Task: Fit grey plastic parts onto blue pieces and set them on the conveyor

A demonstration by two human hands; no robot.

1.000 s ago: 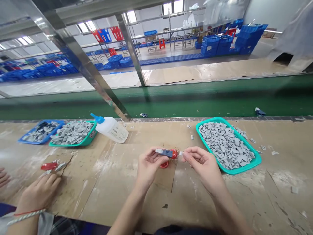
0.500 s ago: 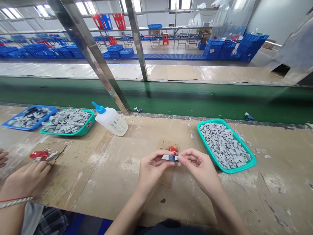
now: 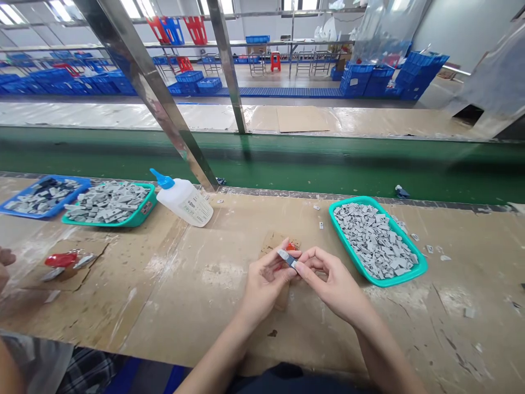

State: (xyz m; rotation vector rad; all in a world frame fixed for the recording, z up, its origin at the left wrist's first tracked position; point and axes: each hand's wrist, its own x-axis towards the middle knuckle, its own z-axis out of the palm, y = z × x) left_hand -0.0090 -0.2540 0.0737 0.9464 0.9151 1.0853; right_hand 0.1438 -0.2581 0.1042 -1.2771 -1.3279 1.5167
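Note:
My left hand (image 3: 266, 287) and my right hand (image 3: 332, 279) meet above the workbench, pinching a small grey and dark blue piece (image 3: 287, 259). Its grey tip points up and to the left, and my fingers hide most of it. Just behind my fingers, a red round object (image 3: 291, 247) lies on a scrap of brown cardboard (image 3: 270, 242), mostly hidden. To the right of my right hand stands a teal tray (image 3: 388, 277) heaped with grey pieces. Several loose grey pieces lie on the bench beside it.
A white glue bottle (image 3: 184, 203) with a blue nozzle stands at the back left, beside a teal tray (image 3: 139, 210) and a blue tray (image 3: 57, 205) of pieces. A co-worker's hand (image 3: 5, 260) is at the far left. A green conveyor belt (image 3: 262, 158) runs behind the bench.
The small piece has turned from nearly level to tilted, its grey tip now up and left. My hands have drawn closer together over the cardboard, and the view has shifted slightly.

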